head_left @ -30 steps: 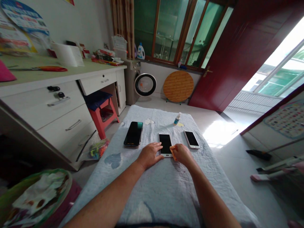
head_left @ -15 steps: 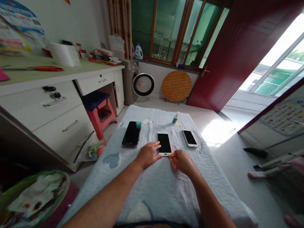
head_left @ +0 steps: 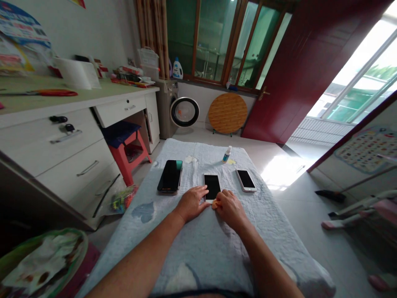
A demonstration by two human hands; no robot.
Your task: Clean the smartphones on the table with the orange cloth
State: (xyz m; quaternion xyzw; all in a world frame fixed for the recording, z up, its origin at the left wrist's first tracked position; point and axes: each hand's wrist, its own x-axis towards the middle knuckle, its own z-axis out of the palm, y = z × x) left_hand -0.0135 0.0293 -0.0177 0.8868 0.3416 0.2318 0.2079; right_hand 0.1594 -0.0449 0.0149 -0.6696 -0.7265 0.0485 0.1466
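Observation:
A white smartphone (head_left: pixel 212 186) with a dark screen lies face up on the pale blue cloth (head_left: pixel 198 248). My left hand (head_left: pixel 192 202) rests along its left edge, with thumb and fingers parted around the lower left corner. In my right hand (head_left: pixel 229 207) a small orange cloth (head_left: pixel 216 204) is bunched up, pressed at the phone's lower right corner. Much of that cloth is hidden under the fingers. To the left lies a larger black phone (head_left: pixel 170 176), and to the right another white phone (head_left: pixel 246 180). A small spray bottle (head_left: pixel 227 155) stands upright behind them.
A white desk (head_left: pixel 74 153) with drawers runs along the left, a red stool (head_left: pixel 125 153) beneath it. At lower left stands a bin (head_left: pixel 83 265) full of waste. A washing machine (head_left: pixel 167 107) has its round door open. A round wooden tabletop (head_left: pixel 228 113) leans against the wall.
My right hand has shifted left with the orange cloth, from beside the phone's right edge to its bottom corner. My left hand stays at the phone. The camera view has turned slightly.

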